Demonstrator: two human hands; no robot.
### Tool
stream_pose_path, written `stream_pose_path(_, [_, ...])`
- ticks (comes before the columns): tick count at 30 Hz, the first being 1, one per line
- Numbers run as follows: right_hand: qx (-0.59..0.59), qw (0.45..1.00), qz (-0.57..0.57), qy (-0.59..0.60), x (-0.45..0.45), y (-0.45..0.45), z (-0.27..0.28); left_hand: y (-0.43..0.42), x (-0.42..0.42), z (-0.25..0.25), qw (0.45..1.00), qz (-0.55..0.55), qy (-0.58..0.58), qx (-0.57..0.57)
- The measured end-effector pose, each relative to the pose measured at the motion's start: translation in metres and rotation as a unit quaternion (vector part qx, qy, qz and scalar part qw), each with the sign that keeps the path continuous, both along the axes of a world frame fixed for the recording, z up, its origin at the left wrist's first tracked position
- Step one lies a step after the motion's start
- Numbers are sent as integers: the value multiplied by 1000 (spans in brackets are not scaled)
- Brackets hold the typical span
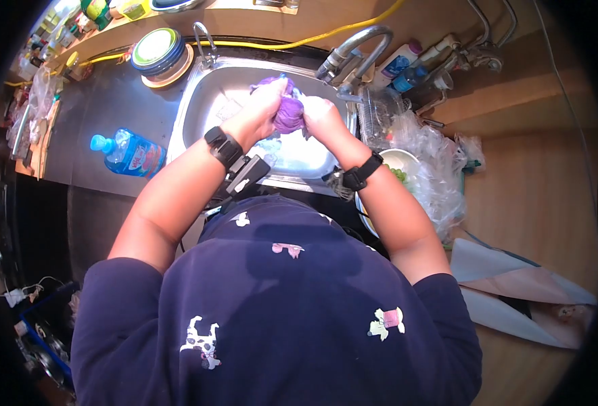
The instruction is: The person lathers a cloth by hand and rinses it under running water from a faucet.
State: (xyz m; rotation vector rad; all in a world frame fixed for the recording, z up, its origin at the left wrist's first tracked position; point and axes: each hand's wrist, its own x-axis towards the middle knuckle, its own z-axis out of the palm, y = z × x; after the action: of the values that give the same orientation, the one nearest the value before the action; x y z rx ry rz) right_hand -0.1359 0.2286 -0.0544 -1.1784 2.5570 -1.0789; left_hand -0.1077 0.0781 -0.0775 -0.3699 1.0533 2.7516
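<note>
A bunched purple cloth (pixel 289 116) is held over the metal sink (pixel 197 101). My left hand (pixel 266 108) has its fingers wrapped round the cloth's left side. On the right side, my right hand (pixel 320 115) is closed on the same cloth. Both hands are raised above the basin, close together, with the cloth bunched between them. Sunlight glares off the sink bottom below, so details there are hard to make out.
Left of the sink stand a blue bottle (pixel 133 154) and stacked plates (pixel 157 54). A faucet (pixel 360 47) rises behind the basin. Plastic bags (pixel 434 183) and a bowl with green items (pixel 400 162) lie at the right. A yellow hose (pixel 258 46) runs behind.
</note>
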Motion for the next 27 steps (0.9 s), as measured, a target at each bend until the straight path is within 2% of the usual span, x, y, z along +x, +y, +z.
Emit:
stream_pose_path(1, [28,996,-9,-90,-2,7,0,3,5,17,998,43,-50,-15])
stream_pose_path(2, [-2,982,-36,-184,-9,19,-14,7,10,27,991,87,-100,-29])
stream_pose_path(4, [-65,926,-85,-363,-27,46,-52,-5,11,22,998,33,-52,14])
stream_pose_path(6, [-47,907,-180,-378,-33,67,-49,-18,5,-6,997,-10,-10,69])
stream_pose_path(7, [15,922,-236,-307,-51,81,-78,-21,4,-17,994,-29,9,106])
stream_pose_path(10, [-65,907,-320,-265,-97,113,-130,0,10,0,992,73,-101,-16])
stream_pose_path(13, [48,937,-332,-100,-127,123,-141,2,1,-18,990,69,-125,-19])
stream_pose_path(17, [110,933,-308,-152,-145,123,-134,13,-16,-21,979,86,-174,-63])
stream_pose_path(18, [116,939,-297,-133,-148,123,-135,17,-21,-25,976,90,-186,-76])
stream_pose_path(20, [131,948,-275,-96,-147,122,-141,21,-31,-30,981,88,-160,-70])
stream_pose_path(24, [202,947,-232,-95,-137,114,-138,34,-52,-54,984,71,-153,-61])
stream_pose_path(27, [193,949,-216,-123,-127,107,-134,46,-67,-61,984,70,-156,-46])
